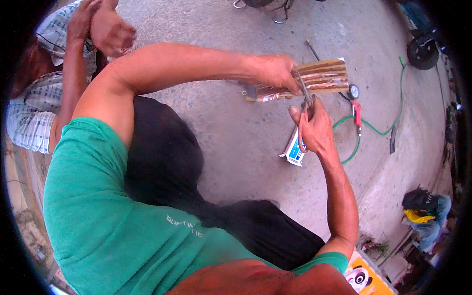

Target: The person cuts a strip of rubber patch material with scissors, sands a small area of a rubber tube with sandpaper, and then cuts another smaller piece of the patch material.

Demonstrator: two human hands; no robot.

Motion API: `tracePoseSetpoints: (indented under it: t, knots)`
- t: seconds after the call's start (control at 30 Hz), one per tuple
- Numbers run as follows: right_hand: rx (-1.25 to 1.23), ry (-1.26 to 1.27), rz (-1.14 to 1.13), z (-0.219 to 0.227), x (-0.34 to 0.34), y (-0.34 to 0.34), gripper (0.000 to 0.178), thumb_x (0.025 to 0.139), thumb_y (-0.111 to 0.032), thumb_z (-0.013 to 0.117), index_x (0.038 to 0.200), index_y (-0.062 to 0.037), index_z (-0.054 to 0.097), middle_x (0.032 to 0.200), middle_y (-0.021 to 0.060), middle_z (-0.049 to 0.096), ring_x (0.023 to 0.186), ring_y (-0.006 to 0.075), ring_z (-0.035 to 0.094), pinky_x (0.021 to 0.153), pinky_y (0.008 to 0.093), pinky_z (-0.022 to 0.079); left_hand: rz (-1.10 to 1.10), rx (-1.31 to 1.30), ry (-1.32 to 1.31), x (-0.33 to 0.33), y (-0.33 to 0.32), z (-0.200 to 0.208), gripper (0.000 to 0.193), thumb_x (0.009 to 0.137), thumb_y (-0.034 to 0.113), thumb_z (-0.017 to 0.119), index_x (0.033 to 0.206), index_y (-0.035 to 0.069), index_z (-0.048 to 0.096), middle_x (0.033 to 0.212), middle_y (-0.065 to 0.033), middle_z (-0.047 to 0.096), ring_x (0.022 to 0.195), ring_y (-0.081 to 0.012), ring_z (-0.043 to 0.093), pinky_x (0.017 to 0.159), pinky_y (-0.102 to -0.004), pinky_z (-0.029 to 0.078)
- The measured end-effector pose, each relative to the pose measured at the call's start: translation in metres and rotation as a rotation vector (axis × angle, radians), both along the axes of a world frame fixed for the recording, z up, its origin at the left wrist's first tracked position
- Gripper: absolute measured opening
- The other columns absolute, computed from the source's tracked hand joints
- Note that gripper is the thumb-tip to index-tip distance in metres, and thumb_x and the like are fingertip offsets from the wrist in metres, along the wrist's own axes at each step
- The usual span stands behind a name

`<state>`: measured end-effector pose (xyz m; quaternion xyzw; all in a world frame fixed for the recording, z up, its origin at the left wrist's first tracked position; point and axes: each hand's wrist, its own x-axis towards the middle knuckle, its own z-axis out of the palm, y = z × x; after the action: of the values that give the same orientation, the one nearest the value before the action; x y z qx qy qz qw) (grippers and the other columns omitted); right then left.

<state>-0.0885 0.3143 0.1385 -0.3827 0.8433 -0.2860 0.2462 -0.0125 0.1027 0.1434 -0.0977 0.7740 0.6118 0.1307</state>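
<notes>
My left hand [278, 73] is closed on a flat pack of brown strips [322, 76] in shiny clear film. The pack spans both sides of my fingers, above the ground. My right hand [317, 125] grips what look like scissors [303, 88] with grey metal blades and a pinkish handle loop. The blades cross the pack beside my left fingertips; whether they have cut into it I cannot tell. Below my right wrist, a blue and white box [296, 150] is partly hidden by that hand.
Beyond the pack lies a red air inflator [357, 112] with a round gauge [353, 91] and a green hose [378, 132]. Another person's hands [105, 29] are at upper left. A small wheel [423, 51] stands at upper right. Cloths and a dark cap [419, 199] lie at lower right.
</notes>
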Motion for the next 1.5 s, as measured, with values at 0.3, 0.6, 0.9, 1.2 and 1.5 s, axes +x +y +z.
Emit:
tracePoseSetpoints:
  t: [0.3, 0.6, 0.9, 1.2, 1.5]
  knots:
    - [0.045, 0.150, -0.045, 0.020, -0.001, -0.011, 0.055, 0.081, -0.042, 0.078, 0.100, 0.0035, 0.054, 0.093, 0.0229, 0.060, 0.089, 0.0384, 0.060, 0.079, 0.0472, 0.047, 0.013, -0.264, 0.255, -0.002, -0.008, 0.000, 0.037, 0.080, 0.025, 0.074, 0.103, -0.003, 0.070, 0.083, -0.0160, 0.072, 0.071, -0.0211, 0.064, 0.069, -0.0381, 0.052]
    - [0.056, 0.124, -0.019, 0.042, 0.001, -0.011, 0.056, 0.080, -0.041, 0.079, 0.104, 0.0040, 0.057, 0.093, 0.0228, 0.060, 0.089, 0.0371, 0.061, 0.080, 0.0464, 0.048, 0.023, -0.335, 0.219, -0.004, -0.004, 0.029, 0.035, 0.078, 0.027, 0.076, 0.106, 0.005, 0.075, 0.084, -0.0133, 0.074, 0.073, -0.0208, 0.068, 0.070, -0.0357, 0.053]
    - [-0.082, 0.090, 0.009, 0.040, 0.000, -0.014, 0.053, 0.082, -0.039, 0.077, 0.105, 0.0050, 0.060, 0.094, 0.0234, 0.064, 0.089, 0.0373, 0.063, 0.081, 0.0460, 0.049, -0.035, -0.347, 0.259, -0.006, -0.007, 0.032, 0.035, 0.078, 0.024, 0.075, 0.108, 0.005, 0.075, 0.083, -0.0125, 0.074, 0.072, -0.0206, 0.067, 0.071, -0.0354, 0.053]
    - [-0.033, 0.032, -0.070, 0.039, -0.003, -0.020, 0.049, 0.084, -0.043, 0.077, 0.086, 0.0039, 0.062, 0.071, 0.0191, 0.064, 0.067, 0.0300, 0.063, 0.067, 0.0429, 0.050, 0.030, -0.357, 0.249, -0.012, -0.013, 0.027, 0.035, 0.077, 0.027, 0.075, 0.090, -0.005, 0.073, 0.072, -0.0141, 0.068, 0.061, -0.0184, 0.057, 0.060, -0.0379, 0.048]
    - [-0.057, -0.031, -0.015, 0.010, -0.013, -0.004, 0.049, 0.083, -0.040, 0.077, 0.075, 0.0038, 0.057, 0.063, 0.0170, 0.059, 0.058, 0.0255, 0.054, 0.059, 0.0410, 0.045, 0.006, -0.240, -0.002, -0.009, -0.005, 0.039, 0.035, 0.082, 0.025, 0.073, 0.096, -0.007, 0.073, 0.076, -0.0138, 0.070, 0.065, -0.0203, 0.059, 0.065, -0.0380, 0.048]
